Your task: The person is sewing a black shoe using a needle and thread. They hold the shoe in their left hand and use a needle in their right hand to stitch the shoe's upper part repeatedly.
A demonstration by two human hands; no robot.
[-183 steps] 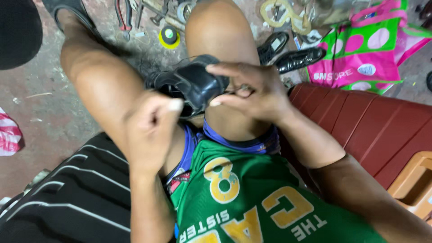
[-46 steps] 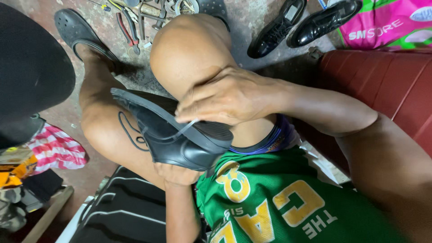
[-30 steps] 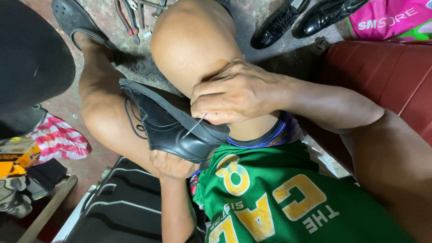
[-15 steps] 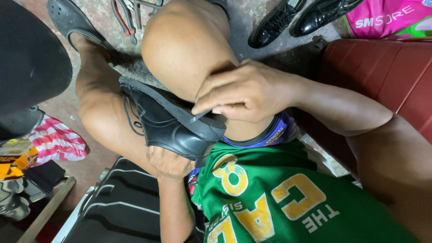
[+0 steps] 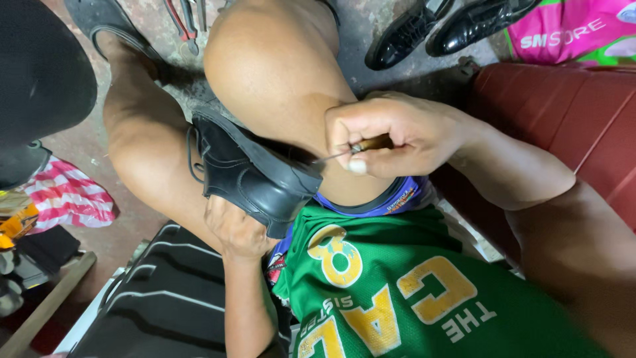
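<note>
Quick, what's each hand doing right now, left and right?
Left hand: closed under the black shoe, holding it from below.
Right hand: closed on a wooden-handled awl, its thin metal tip at the shoe.

The black shoe [image 5: 255,174] looks like smooth leather with a dull sheen. The awl [image 5: 361,146] has a brown wooden handle and a thin metal shaft. The pair of dress shoes [image 5: 442,30] is glossy, the concrete floor [image 5: 165,66] rough and matt.
</note>
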